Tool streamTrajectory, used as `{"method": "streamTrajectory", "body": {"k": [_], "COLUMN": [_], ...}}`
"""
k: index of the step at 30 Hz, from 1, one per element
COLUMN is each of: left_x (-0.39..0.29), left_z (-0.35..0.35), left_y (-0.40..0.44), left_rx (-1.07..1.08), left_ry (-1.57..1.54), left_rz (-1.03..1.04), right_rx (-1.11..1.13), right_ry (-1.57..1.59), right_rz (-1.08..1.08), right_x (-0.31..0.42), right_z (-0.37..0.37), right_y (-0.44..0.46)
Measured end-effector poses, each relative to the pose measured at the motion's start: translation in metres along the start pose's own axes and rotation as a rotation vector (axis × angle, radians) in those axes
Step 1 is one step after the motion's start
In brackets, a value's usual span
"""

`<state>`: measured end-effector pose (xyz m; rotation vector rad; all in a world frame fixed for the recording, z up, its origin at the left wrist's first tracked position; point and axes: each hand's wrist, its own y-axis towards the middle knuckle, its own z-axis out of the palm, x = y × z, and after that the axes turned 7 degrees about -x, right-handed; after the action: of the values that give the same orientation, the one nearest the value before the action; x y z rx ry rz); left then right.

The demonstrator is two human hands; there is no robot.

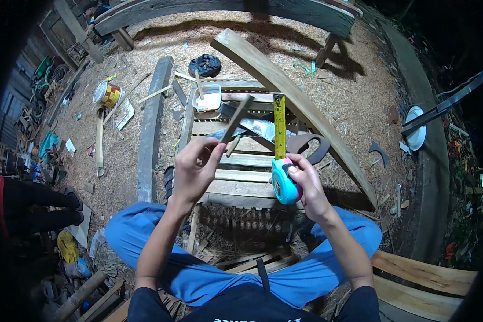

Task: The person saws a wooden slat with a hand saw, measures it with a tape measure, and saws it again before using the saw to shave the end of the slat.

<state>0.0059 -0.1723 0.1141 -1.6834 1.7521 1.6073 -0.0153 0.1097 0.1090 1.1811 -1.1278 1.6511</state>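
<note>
My left hand (198,166) is closed around the lower end of a thin wooden strip (237,119), which tilts up to the right. In my right hand (307,185) is a turquoise and pink tape measure (285,182), with a length of yellow blade (279,126) drawn out and pointing away from me. The strip and the blade are apart. Beyond my hands is a low slatted wooden table (241,189). A handsaw (300,145) with a dark handle lies on it, its blade partly behind the tape. A clear plastic tub (208,99) rests at the table's far left.
A long wooden beam (290,91) leans diagonally across the table's right side. Another beam (154,123) lies on the left, near a paint bucket (108,94). A black plastic bag (204,65) sits beyond the table. A person's dark-trousered legs (43,201) show at left.
</note>
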Motion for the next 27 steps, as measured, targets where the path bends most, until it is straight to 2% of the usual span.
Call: {"method": "streamTrajectory", "body": {"k": [4,5,10,11,19,23,25,27], "left_x": [0.022,0.034,0.045,0.042,0.024,0.03,0.032,0.031], "left_z": [0.002,0.007,0.02,0.023,0.053,0.051,0.05,0.052], "left_y": [-0.017,-0.025,-0.034,-0.036,-0.02,-0.022,-0.024,-0.026], "left_rx": [0.111,0.094,0.155,0.17,0.273,0.287,0.293,0.232], "left_ry": [-0.072,-0.259,-0.357,-0.279,-0.27,-0.217,-0.185,-0.304], "left_rz": [-0.418,-0.531,-0.488,-0.468,-0.47,-0.441,-0.429,-0.462], "right_rx": [0.03,0.038,0.073,0.09,0.061,0.029,0.063,0.061], "right_ry": [0.008,0.004,-0.104,-0.152,-0.048,-0.014,-0.099,-0.105], "right_rz": [0.003,0.0,0.024,0.015,0.011,0.007,0.004,-0.017], "right_x": [0.003,0.001,-0.017,-0.017,-0.019,-0.021,-0.022,-0.026], "right_z": [0.003,0.004,0.017,0.021,0.041,0.04,0.039,0.043], "right_y": [-0.001,0.001,0.012,0.014,0.028,0.028,0.026,0.023]}}
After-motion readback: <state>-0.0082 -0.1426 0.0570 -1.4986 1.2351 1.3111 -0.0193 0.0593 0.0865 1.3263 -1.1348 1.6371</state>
